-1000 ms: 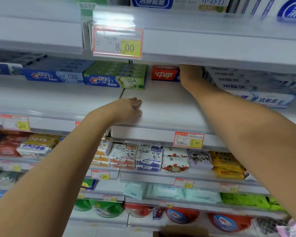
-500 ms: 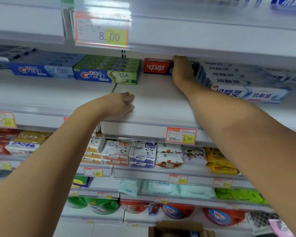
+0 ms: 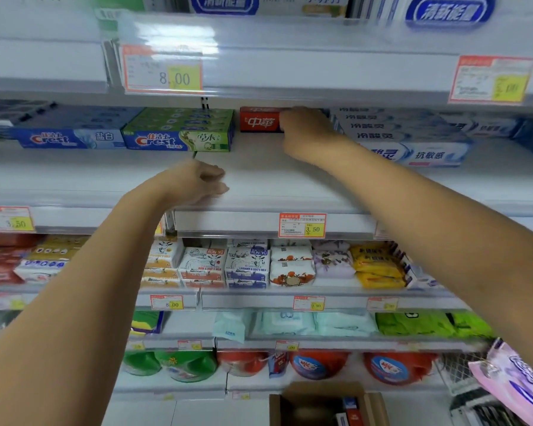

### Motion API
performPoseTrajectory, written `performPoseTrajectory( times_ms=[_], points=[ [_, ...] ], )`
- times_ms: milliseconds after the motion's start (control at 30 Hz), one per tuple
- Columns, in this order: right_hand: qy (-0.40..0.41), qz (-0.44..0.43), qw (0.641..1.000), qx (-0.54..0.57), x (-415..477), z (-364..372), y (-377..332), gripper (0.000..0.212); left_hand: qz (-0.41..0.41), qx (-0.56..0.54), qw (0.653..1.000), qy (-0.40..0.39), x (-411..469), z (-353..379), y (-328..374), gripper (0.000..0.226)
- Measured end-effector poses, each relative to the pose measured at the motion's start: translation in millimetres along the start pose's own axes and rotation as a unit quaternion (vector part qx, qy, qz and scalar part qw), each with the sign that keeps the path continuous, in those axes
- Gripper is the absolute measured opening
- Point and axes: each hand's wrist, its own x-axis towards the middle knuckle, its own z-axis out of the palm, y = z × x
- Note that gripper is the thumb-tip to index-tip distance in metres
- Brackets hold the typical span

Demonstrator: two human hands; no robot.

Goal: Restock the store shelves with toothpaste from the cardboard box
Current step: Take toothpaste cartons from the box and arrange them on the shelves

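Note:
A red toothpaste box [image 3: 259, 119] lies at the back of the white shelf [image 3: 259, 179], between green Crest boxes [image 3: 182, 130] and white toothpaste boxes [image 3: 413, 139]. My right hand [image 3: 305, 130] covers the red box's right end, fingers curled on it. My left hand [image 3: 197, 182] rests loosely curled on the shelf's front part and holds nothing. The cardboard box [image 3: 323, 404] stands on the floor below, open, with a few boxes inside.
Blue Crest boxes [image 3: 62, 133] fill the shelf's left end. Soap packs [image 3: 246, 262] sit one shelf down, wipes and detergent tubs lower still. A pink bag [image 3: 514, 382] hangs at the lower right. Price tags line the shelf edges.
The view has tilted down a little, so the cardboard box now shows more. My right hand stays at the red box; my left hand stays on the shelf.

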Motion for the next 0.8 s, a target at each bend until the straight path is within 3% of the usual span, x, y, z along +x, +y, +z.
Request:
performPoseTrajectory(
  times_ms=[33, 133, 200, 300, 400, 600, 800],
  points=[
    [0.013, -0.01, 1.0, -0.005, -16, -10, -4, 0.014, 0.016, -0.033, 0.997, 0.064, -8, 3, 5, 0.037],
    [0.086, -0.058, 0.995, 0.007, -70, -26, -6, 0.034, 0.076, -0.121, 0.954, 0.262, -41, 23, 27, 0.027],
    [0.085, -0.066, 0.993, 0.046, -107, -28, -5, 0.042, 0.113, -0.19, 0.929, 0.298, -65, 41, 37, 0.023],
    [0.05, -0.073, 0.991, 0.097, -159, -6, 4, 0.043, 0.1, -0.268, 0.917, 0.278, -97, 86, 39, 0.035],
    [0.015, -0.099, 0.986, 0.134, -213, 37, 19, 0.044, 0.046, -0.297, 0.929, 0.216, -119, 145, 31, 0.041],
    [-0.262, -0.065, 0.952, 0.142, -313, 157, 57, 0.024, -0.118, -0.319, 0.933, 0.114, -158, 286, 11, 0.029],
    [-0.397, -0.008, 0.911, 0.111, -386, 290, 111, 0.036, -0.265, -0.283, 0.92, 0.054, -187, 427, -20, 0.026]
  ],
)
